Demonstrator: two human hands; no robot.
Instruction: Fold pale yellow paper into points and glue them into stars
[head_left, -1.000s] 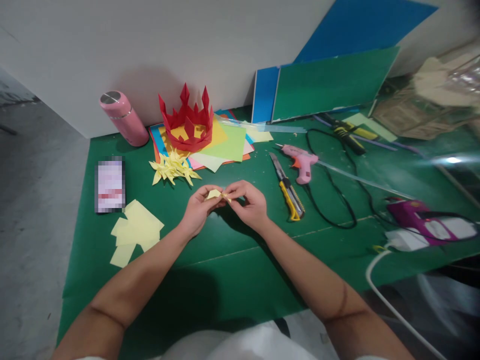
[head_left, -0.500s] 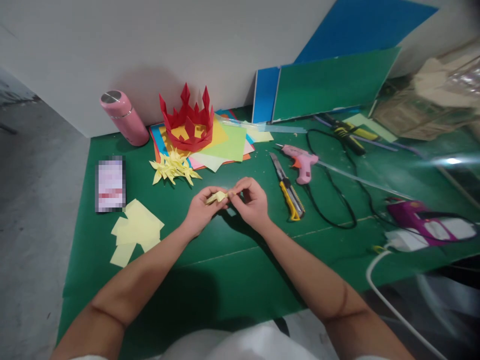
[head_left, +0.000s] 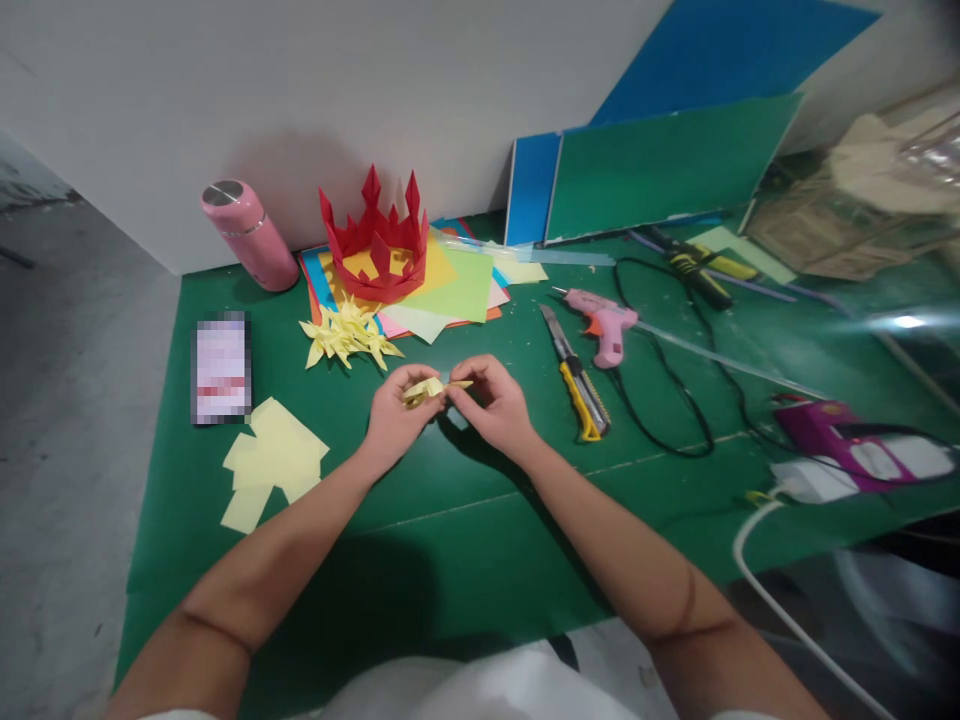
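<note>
Both hands meet over the middle of the green table [head_left: 480, 540], on a small folded yellow paper piece [head_left: 424, 390]. My left hand [head_left: 396, 415] is closed around its wider left part. With thumb and fingertips my right hand [head_left: 496, 405] pinches the slim pointed end. Fingers hide some of the folds. Behind my left hand lies a cluster of yellow folded-paper flowers [head_left: 346, 335]. Farther back a red paper crown [head_left: 381, 265] stands on a stack of coloured paper sheets [head_left: 469, 285]. Loose yellow paper pieces [head_left: 277, 460] lie to the left of my left forearm.
Right of my hands lie a yellow utility knife [head_left: 576, 380] and a pink glue gun [head_left: 604, 320] with a black cord. A pink bottle [head_left: 255, 240] and a phone [head_left: 220, 368] are at left. Pliers [head_left: 701, 275] and a purple power strip [head_left: 832, 440] lie farther right.
Both hands have shifted slightly left with the folded paper. Its pointed end now shows past my right fingertips, and the wider part sits lower in my left hand.
</note>
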